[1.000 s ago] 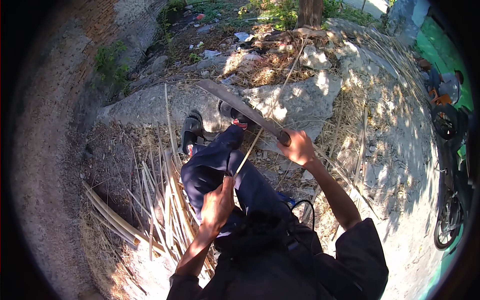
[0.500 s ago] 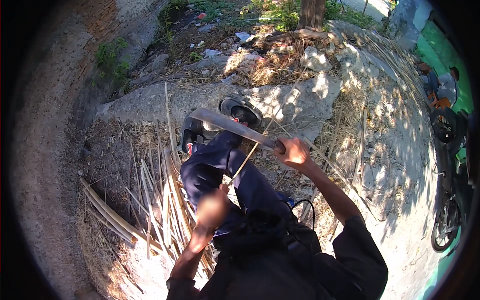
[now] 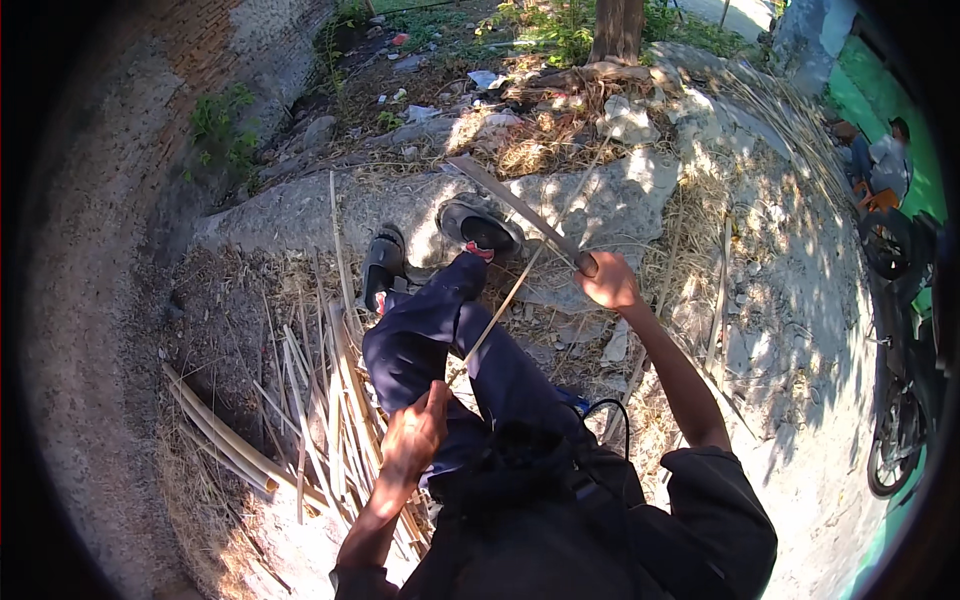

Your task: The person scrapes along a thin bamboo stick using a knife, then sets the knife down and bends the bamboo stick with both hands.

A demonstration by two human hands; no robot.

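My right hand (image 3: 608,282) is closed round the short handle of a machete (image 3: 515,208), whose long blade slants up and to the left. The blade passes over a thin bamboo strip (image 3: 508,302); whether they touch I cannot tell. This strip runs from between my legs up and to the right. My left hand (image 3: 415,432) is above my left thigh, its fingers closed at the strip's near end; the grip itself is partly hidden.
Split bamboo strips (image 3: 335,420) lie in a heap left of my legs, with thicker bamboo poles (image 3: 215,430) beyond. A stone ledge (image 3: 300,212) crosses ahead, before a tree trunk (image 3: 618,35). At far right are a motorcycle (image 3: 895,430) and a seated person (image 3: 888,165).
The machete and my right hand have moved slightly right and upward, and the blade is tilted more steeply, its tip farther up. My left hand, blurred before, has shifted little.
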